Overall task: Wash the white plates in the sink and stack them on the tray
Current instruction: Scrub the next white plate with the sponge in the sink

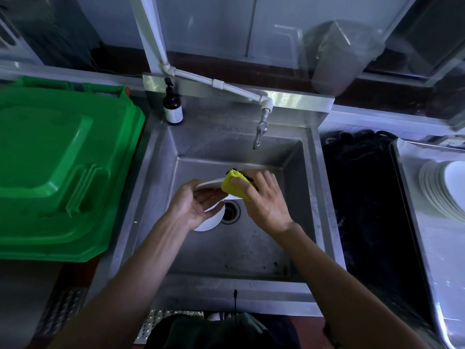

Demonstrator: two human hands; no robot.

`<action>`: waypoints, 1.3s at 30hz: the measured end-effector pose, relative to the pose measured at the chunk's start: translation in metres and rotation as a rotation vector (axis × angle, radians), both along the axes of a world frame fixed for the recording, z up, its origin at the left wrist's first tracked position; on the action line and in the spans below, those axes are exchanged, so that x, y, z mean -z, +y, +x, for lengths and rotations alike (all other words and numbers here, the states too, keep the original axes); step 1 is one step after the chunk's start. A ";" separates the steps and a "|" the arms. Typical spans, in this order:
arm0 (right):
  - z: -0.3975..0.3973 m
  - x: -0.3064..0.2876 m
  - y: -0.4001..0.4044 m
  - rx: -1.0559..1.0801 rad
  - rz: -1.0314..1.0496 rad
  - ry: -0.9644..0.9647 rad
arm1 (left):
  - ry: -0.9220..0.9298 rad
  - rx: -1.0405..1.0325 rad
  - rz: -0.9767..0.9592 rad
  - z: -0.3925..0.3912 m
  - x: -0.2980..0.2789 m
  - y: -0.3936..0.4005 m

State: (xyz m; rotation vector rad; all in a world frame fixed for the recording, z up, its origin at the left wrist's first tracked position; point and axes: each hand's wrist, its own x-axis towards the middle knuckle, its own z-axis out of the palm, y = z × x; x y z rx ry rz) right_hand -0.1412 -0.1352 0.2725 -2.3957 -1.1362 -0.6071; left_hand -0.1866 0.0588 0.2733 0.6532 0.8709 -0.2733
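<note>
Left hand [195, 206] holds plate [210, 220]; bottle [172, 108] label unreadable.

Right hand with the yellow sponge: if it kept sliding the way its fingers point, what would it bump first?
The right hand points up-left. It already presses the yellow sponge on the white plate; beyond that, probably the left hand, though depth is unclear.

Sink [161, 222] brushed metal — bin lid [63, 167] glossy plastic — cloth [232, 185] nubby.
</note>
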 end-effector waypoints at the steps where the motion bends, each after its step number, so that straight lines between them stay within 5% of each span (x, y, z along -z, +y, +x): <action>1: -0.002 0.002 -0.001 -0.009 -0.011 0.016 | -0.008 -0.049 -0.017 -0.001 0.000 -0.001; 8: -0.026 0.011 -0.006 -0.101 -0.022 0.241 | -0.056 -0.288 0.073 0.002 -0.002 -0.006; 23: -0.032 0.015 0.030 0.215 0.383 0.928 | -0.155 -0.219 0.119 -0.011 0.003 -0.007; 29: -0.034 0.013 0.050 0.250 0.401 0.735 | -0.215 -0.221 0.109 -0.014 0.009 -0.013; 39: -0.057 0.030 0.052 0.275 0.407 0.725 | -0.254 -0.212 0.083 -0.017 0.013 -0.011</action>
